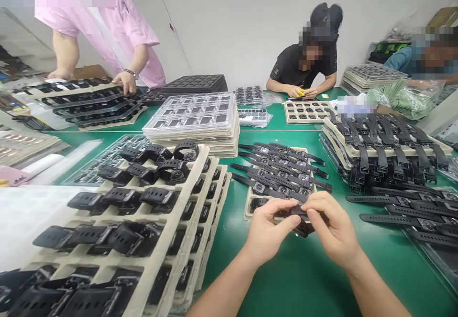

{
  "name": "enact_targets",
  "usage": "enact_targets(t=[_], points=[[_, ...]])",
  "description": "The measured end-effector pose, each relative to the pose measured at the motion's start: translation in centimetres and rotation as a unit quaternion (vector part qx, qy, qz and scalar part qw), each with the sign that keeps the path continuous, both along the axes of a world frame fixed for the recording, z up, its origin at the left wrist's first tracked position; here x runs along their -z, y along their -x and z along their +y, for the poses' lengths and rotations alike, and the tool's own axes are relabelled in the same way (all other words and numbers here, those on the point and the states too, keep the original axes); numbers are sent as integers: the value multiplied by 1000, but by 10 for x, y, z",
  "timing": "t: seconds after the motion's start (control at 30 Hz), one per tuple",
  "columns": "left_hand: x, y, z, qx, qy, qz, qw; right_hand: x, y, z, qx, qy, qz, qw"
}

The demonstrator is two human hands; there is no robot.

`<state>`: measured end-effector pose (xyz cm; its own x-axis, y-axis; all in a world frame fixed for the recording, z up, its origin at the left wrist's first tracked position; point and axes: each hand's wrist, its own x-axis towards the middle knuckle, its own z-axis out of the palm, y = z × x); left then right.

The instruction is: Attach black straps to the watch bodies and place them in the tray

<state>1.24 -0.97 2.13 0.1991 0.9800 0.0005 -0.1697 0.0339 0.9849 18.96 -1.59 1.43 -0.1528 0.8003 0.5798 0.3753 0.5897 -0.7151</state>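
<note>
Both of my hands hold one black smartwatch [301, 229] over the near edge of a tray. My left hand [270, 231] pinches its strap between thumb and fingers. From the other side, the fingers of my right hand [331, 229] close on the same strap. The watch's face is mostly hidden below my fingers. Just beyond lies a beige moulded tray [249, 208], with several black smartwatches [282, 174] laid across it, straps stretched out flat and sensor backs up. One curled watch [258, 202] sits in its front left pocket.
To the left rises a stack of beige trays [189, 198] filled with curled watches. On the right are stacked watch trays [352, 145] and loose straightened watches [422, 212]. Clear-topped trays [193, 112] stand behind. Co-workers sit or stand around the green table [279, 279].
</note>
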Motion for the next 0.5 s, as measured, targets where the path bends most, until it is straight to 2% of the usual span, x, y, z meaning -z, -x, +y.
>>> enact_targets(t=[0.13, 0.27, 0.33, 0.5], points=[[-1, 1, 1, -13, -16, 26, 999, 1, 1, 1, -1, 10, -1, 1000], [0, 0, 1, 28, 67, -100, 992, 6, 3, -1, 35, 14, 39, 999], [0, -1, 1, 24, 92, -124, 988, 6, 3, -1, 45, 16, 52, 997], [-1, -4, 1, -1, 78, -106, 991, 3, 1, 2, -2, 13, 34, 999]])
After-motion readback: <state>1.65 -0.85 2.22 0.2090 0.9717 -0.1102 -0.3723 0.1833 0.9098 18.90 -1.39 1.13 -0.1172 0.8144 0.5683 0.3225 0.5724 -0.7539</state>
